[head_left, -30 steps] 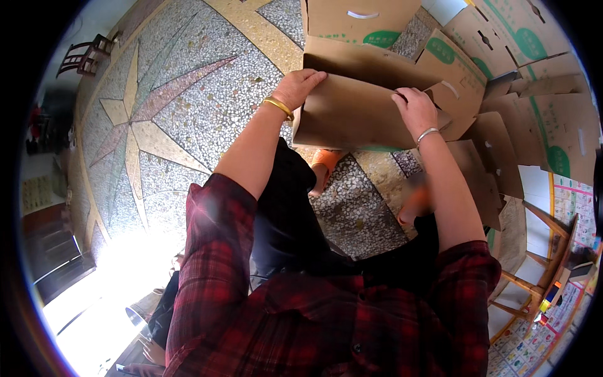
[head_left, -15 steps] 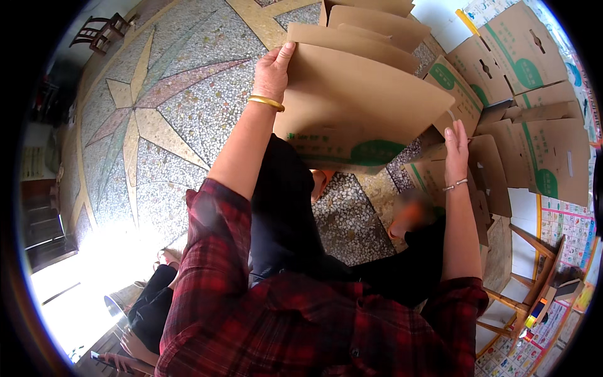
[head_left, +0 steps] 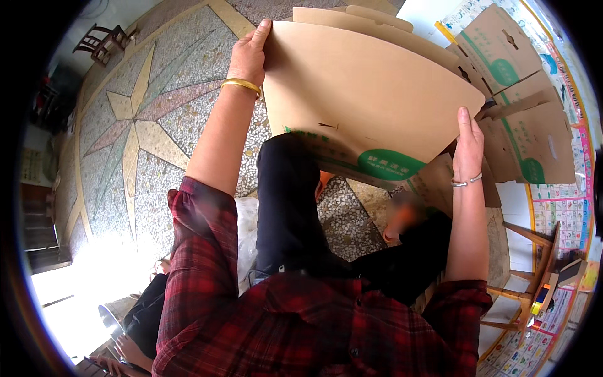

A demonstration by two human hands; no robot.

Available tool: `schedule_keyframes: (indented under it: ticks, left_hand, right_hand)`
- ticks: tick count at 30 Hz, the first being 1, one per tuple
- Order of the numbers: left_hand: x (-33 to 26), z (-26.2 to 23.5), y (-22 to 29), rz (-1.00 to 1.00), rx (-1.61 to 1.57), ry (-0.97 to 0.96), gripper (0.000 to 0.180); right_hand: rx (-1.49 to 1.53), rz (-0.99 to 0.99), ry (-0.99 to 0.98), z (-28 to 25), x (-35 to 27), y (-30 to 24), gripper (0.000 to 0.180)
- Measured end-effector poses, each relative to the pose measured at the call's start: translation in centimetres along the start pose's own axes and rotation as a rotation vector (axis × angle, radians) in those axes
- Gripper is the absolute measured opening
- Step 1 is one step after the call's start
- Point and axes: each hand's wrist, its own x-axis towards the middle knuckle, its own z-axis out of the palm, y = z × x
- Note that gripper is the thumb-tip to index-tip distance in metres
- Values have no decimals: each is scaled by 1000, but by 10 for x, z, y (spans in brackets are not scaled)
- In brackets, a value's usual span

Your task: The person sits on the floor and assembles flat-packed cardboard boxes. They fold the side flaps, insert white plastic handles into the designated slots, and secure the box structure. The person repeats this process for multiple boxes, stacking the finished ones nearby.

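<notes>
so the big flat cardboard sheet (head_left: 370,100) is way more opened out than a second ago, back then it was a folded, creased bundle held low over the lap, and now it's lifted and spread wide in front of the person, looks to me like the unfolding part is pretty much done. The left hand (head_left: 249,53) has slid up to the sheet's far left corner, fingers together and pinched over the edge. The right hand (head_left: 469,143) has dropped to the right edge, fingers straight and pressed flat against it, thumb side hidden so can't tell how hard it grips.

Cardboard is plain matte brown, smooth, slightly bowed, with a green printed patch (head_left: 389,164) along the lower edge. More flattened boxes (head_left: 521,119) of the same kind are stacked just behind it. Floor (head_left: 135,135) is speckled terrazzo with a star inlay
</notes>
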Motion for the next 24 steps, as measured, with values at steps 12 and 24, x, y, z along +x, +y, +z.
schedule_keyframes:
  ticks: [12,24]
  left_hand:
    - [-9,8,-9,77,-65,-9,39]
    - [-56,-58,-122,-84,242,-239,28]
  right_hand:
    - [35,-22,69,-13,-23,-8,43]
    - [-438,173,-132,-67,-76,131,27]
